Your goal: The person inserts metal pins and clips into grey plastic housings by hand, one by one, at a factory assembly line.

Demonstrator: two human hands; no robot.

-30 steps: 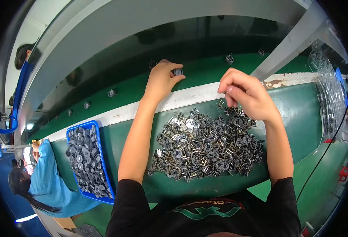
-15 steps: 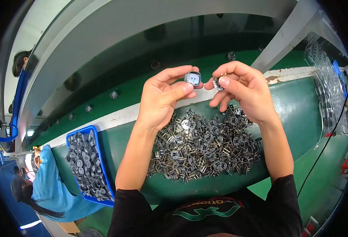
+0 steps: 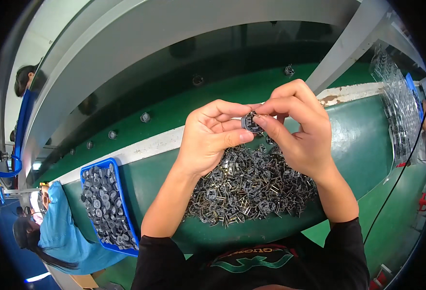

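Note:
In front of me, above the pile, my left hand (image 3: pixel 204 136) is closed on a round grey cap (image 3: pixel 245 123), pinching its side between thumb and fingers. My right hand (image 3: pixel 304 126) meets it from the other side, thumb and forefinger pinched on a black insert with metal pins (image 3: pixel 255 124). The insert sits at the cap's open face; how deep it is seated I cannot tell, as fingertips cover part of it. Below the hands a heap of similar black pinned inserts (image 3: pixel 251 188) lies on the green tabletop (image 3: pixel 355 140). One dark part (image 3: pixel 270 140) shows just under my right thumb.
To the left stands a blue tray (image 3: pixel 122 191) full of grey caps. Beyond a pale ledge (image 3: pixel 148 148), spaced parts (image 3: pixel 145 117) sit on a green belt (image 3: pixel 174 107). Clear plastic trays (image 3: pixel 400 106) are stacked at right, near a metal post (image 3: pixel 350 46). Another person (image 3: pixel 70 232) sits far left.
My hands, earlier apart, have come together and slightly lower. The cap has turned, and the insert is now against it. Parts on the belt have shifted to the right.

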